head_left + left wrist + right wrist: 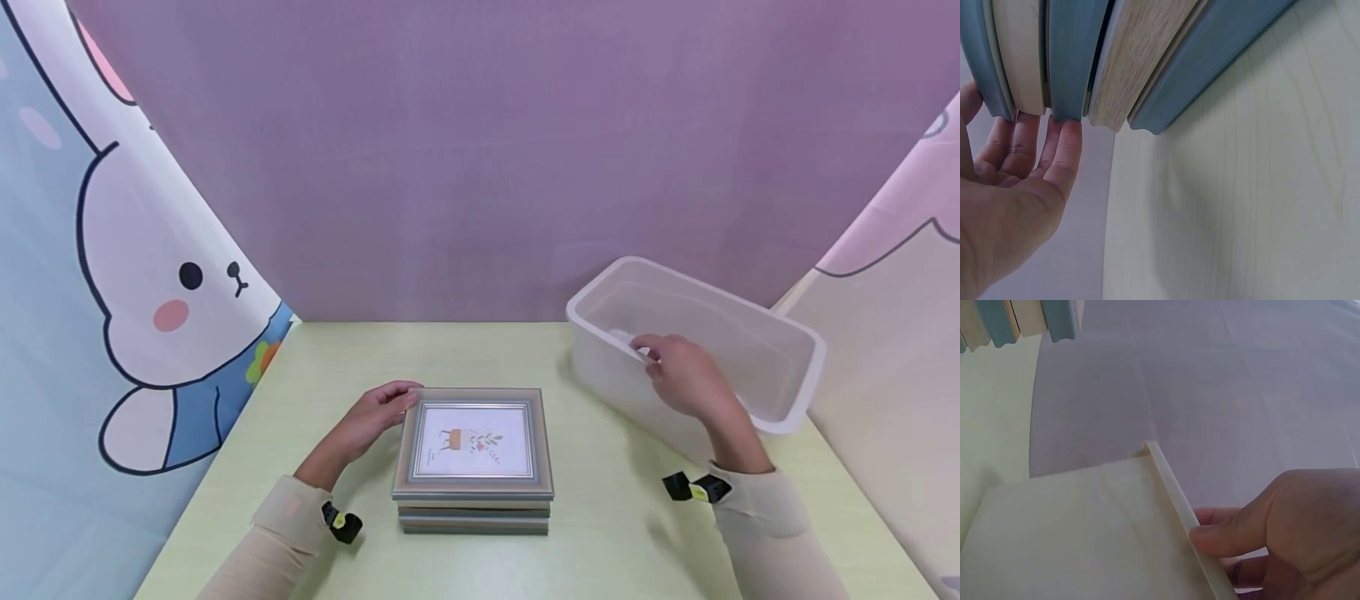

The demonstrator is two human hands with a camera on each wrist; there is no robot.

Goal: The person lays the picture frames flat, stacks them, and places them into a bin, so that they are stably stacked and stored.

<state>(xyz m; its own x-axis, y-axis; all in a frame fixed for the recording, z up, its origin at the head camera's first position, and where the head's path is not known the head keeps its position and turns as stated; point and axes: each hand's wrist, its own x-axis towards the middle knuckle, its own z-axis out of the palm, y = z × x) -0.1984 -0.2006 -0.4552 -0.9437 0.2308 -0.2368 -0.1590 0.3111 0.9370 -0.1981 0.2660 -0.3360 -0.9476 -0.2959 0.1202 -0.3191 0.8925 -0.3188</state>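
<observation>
A stack of picture frames [472, 486] lies on the table. The top one has a grey-silver border around a print of a plant in an orange pot. In the left wrist view, the stack's edges [1069, 56] alternate blue-grey and wood-toned. My left hand [378, 412] touches the stack at its far left corner, with fingertips [1067, 134] against the side. To the right, a white plastic bin [615, 358] stands at an angle. My right hand [686, 375] pinches its near rim [1179, 503], the thumb outside and fingers inside.
The pale wood-grain table [337, 350] meets a purple backdrop [480, 167] at its far edge. A cloth with a cartoon rabbit [165, 250] hangs at the left, and a pink and cream cloth [892, 333] at the right.
</observation>
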